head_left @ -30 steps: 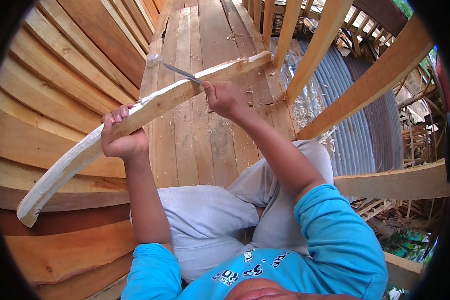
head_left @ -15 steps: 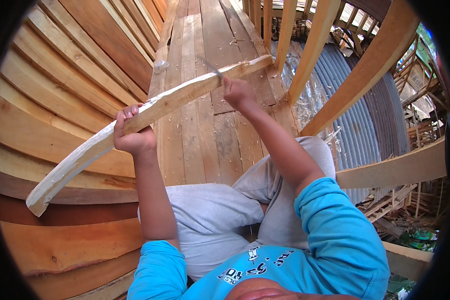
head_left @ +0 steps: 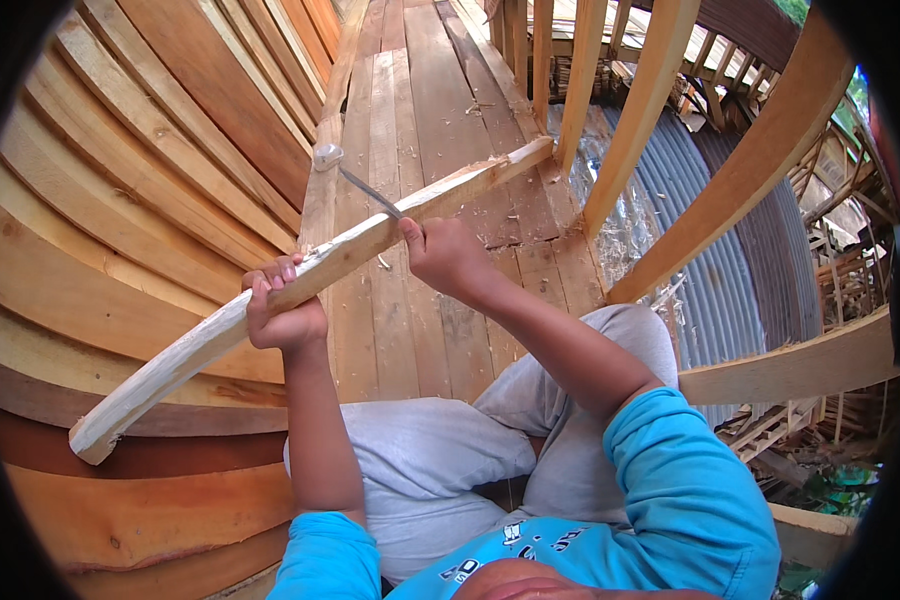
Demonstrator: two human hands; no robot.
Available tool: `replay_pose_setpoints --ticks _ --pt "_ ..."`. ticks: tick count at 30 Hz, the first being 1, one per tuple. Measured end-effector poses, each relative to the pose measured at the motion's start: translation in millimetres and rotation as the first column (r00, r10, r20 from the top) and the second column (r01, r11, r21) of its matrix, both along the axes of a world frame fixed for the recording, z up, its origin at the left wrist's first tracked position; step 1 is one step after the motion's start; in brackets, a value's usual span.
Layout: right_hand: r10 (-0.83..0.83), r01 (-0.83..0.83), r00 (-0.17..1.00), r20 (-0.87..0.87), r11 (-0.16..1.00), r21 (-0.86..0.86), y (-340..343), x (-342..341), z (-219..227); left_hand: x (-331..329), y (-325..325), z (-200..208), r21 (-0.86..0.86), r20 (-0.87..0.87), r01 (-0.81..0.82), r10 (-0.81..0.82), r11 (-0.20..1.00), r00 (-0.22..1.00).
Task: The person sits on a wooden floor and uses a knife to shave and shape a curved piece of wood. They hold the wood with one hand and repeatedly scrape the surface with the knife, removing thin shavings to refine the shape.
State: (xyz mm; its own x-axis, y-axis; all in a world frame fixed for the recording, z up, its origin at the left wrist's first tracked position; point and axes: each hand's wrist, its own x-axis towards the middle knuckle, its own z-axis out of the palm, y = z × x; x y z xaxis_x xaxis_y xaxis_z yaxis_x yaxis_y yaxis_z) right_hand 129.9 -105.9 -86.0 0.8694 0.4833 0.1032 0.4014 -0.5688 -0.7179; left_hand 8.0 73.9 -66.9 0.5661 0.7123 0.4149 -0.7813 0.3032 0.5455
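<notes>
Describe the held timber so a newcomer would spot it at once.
Start at the plank floor between the row of boards on the left and the wooden posts on the right. Slanting across it is a long timber, gripped by the left hand. Unlike the brownish boards, its upper face is whitish.

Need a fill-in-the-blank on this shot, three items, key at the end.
1. The left hand grips a long piece of ____.
2. The thin blade is held in the person's ____.
3. The shirt is blue, while the trousers are ____.

Missing words: wood; right hand; grey.
</notes>
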Motion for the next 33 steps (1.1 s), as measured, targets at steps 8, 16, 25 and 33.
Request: replay_pose_setpoints --ticks 8,16,25,33 --pt "-0.098 0.1 0.981 0.165 0.995 -0.003 -32.9 73.1 -65.7 -1.5 -4.5 4.1 -0.054 -0.034 -0.017 0.015 0.998 0.999" --pt "-0.328 0.331 0.944 0.045 0.942 -0.059 -98.2 149.3 -125.5 7.3 1.0 0.3 0.02 0.025 0.066 -0.067 0.998 0.997" --pt "-0.006 -0.015 0.989 0.145 0.989 0.146 -5.4 21.4 -52.2 0.2 1.9 -0.2 -0.029 0.014 0.035 -0.035 0.999 0.999" --pt "-0.229 0.225 0.973 -0.022 0.968 -0.108 -107.0 153.2 -112.5 4.2 -4.6 6.3 -0.032 -0.008 0.041 -0.041 0.999 0.999"
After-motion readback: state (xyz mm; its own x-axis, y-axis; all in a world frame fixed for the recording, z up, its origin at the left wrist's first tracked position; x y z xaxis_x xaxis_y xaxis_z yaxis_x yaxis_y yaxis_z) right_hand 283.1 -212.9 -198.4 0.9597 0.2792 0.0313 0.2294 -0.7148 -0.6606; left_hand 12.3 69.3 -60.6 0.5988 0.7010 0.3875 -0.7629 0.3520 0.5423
